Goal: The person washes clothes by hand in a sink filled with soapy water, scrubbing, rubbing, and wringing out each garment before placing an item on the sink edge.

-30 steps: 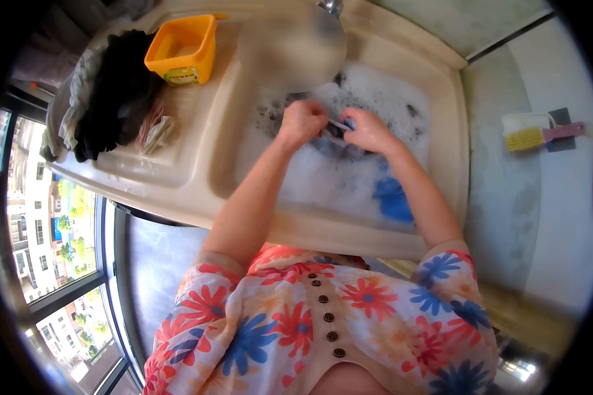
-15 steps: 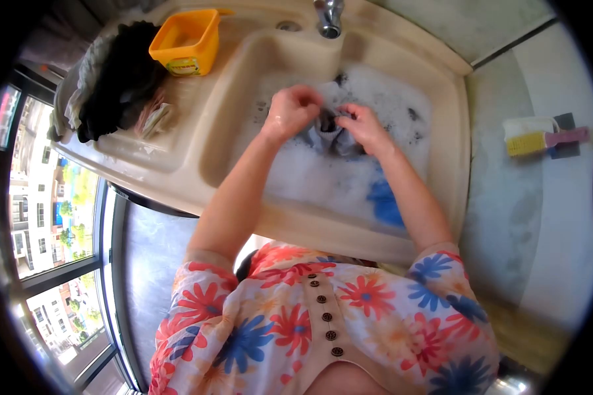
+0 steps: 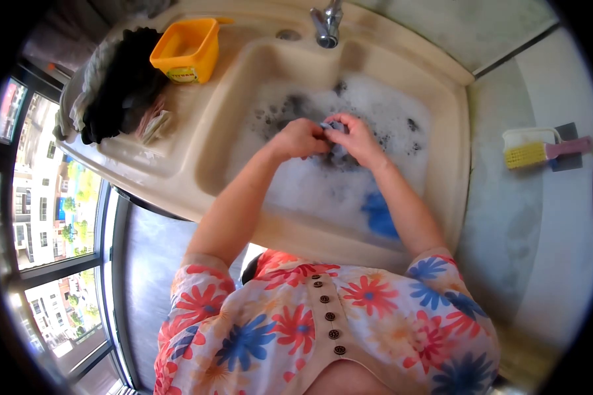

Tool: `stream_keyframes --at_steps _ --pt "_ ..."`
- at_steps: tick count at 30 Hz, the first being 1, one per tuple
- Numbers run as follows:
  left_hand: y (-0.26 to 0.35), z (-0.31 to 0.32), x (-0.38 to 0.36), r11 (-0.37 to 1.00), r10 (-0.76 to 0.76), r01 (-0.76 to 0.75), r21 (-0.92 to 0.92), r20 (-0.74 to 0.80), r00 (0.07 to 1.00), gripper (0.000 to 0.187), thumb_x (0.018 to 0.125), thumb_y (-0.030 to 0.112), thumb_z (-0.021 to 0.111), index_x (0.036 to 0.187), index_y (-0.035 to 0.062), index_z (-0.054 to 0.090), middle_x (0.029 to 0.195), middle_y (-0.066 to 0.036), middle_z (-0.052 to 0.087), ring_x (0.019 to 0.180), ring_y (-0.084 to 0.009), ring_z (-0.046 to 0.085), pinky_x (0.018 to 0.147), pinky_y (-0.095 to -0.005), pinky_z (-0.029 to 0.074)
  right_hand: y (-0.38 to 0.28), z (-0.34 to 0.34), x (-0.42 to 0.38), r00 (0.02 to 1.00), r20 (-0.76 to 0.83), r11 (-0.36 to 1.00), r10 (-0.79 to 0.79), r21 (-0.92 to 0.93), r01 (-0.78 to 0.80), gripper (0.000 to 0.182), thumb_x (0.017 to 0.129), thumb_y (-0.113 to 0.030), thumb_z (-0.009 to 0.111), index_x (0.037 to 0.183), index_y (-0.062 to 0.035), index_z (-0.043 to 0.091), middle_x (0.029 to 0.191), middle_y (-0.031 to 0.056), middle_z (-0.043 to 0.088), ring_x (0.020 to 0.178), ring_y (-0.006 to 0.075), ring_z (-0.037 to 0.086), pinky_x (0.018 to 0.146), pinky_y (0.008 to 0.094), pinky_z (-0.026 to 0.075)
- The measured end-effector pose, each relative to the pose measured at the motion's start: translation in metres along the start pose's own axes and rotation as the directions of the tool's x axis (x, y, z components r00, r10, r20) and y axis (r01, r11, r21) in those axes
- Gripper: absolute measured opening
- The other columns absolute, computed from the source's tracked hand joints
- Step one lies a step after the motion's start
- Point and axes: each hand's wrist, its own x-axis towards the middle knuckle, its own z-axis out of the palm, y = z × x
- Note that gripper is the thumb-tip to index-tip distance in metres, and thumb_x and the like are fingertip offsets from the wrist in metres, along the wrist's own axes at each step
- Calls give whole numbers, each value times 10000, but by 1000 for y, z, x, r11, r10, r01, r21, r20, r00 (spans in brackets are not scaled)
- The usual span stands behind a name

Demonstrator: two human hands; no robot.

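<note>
Over the soapy water (image 3: 310, 191) in the sink, my left hand (image 3: 298, 139) and my right hand (image 3: 354, 139) are close together. Both have their fingers closed on a small grey cloth (image 3: 339, 153), perhaps a sock; its full shape is hidden by the fingers and foam. The cloth's lower part hangs down to the suds. A blue cloth (image 3: 379, 214) floats, partly under foam, beside my right forearm. Dark patches show in the water behind my hands.
The beige sink (image 3: 207, 158) has a chrome faucet (image 3: 327, 26) at its back. On the left drainboard sit a yellow plastic tub (image 3: 201, 62) and a heap of black and grey clothes (image 3: 122, 85). A yellow-bristled brush (image 3: 527, 155) is at the right wall.
My hands have come closer together and slightly lower, bunching the grey cloth between them. Dark water now shows behind my left hand. The camera view has shifted slightly.
</note>
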Motion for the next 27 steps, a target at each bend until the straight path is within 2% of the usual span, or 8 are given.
stream_keyframes --at_steps 1,4,8,14,20,23,25,27 --pt "-4 -2 2 977 -49 54 -207 29 998 110 667 109 628 711 22 577 591 -47 534 471 -127 480 445 -252 363 -2 -2 -3 999 37 999 -8 34 7 312 758 -70 604 1055 -8 532 911 33 579 840 89 520 748 226 422" --pt "4 -6 -1 908 -112 119 -403 42 993 130 642 38 639 725 42 539 584 -6 509 444 -81 445 405 -211 298 -13 -4 -8 992 128 998 -17 64 8 395 735 -78 629 1101 -11 497 970 41 565 895 93 507 775 235 418" --pt "0 -3 5 877 -96 93 -471 19 995 126 620 25 639 701 24 542 537 -28 487 448 -103 474 392 -237 335 10 3 -4 995 93 984 -24 -175 40 388 689 -95 655 1042 4 531 920 43 588 863 110 529 755 245 426" --pt "-2 -17 4 858 10 -44 -513 -68 998 159 626 -2 626 737 48 523 584 -27 510 455 -95 460 395 -227 325 15 8 -2 992 -42 928 121 -349 -128 270 645 -181 657 844 -8 604 717 122 616 680 209 589 661 306 452" --pt "-2 -38 2 692 7 -112 -713 -149 989 124 670 10 589 752 84 532 626 1 525 512 -83 487 429 -221 349 30 4 -7 990 -100 875 -97 -482 37 283 641 -178 660 868 -19 598 743 183 603 682 327 582 623 349 457" --pt "-8 -30 6 923 6 -73 -377 -174 985 156 695 69 587 849 54 581 663 -13 570 550 -96 524 485 -232 407 35 5 -10 988 -128 890 -81 -456 14 294 643 -181 672 891 -39 600 744 184 600 687 341 582 620 357 462" --pt "-5 -21 7 991 47 -67 -113 -173 984 282 678 111 613 947 32 590 694 -42 593 587 -108 558 521 -242 446 34 8 -14 981 -147 887 -125 -460 44 299 643 -180 678 902 -50 602 744 177 603 696 339 585 627 357 465" --pt "3 -15 4 985 -13 -6 -173 -110 994 303 661 113 628 953 38 593 681 -44 589 580 -110 561 510 -244 448 29 11 -17 977 -159 886 -141 -460 53 302 643 -179 680 908 -57 603 745 173 606 702 336 588 633 356 467"
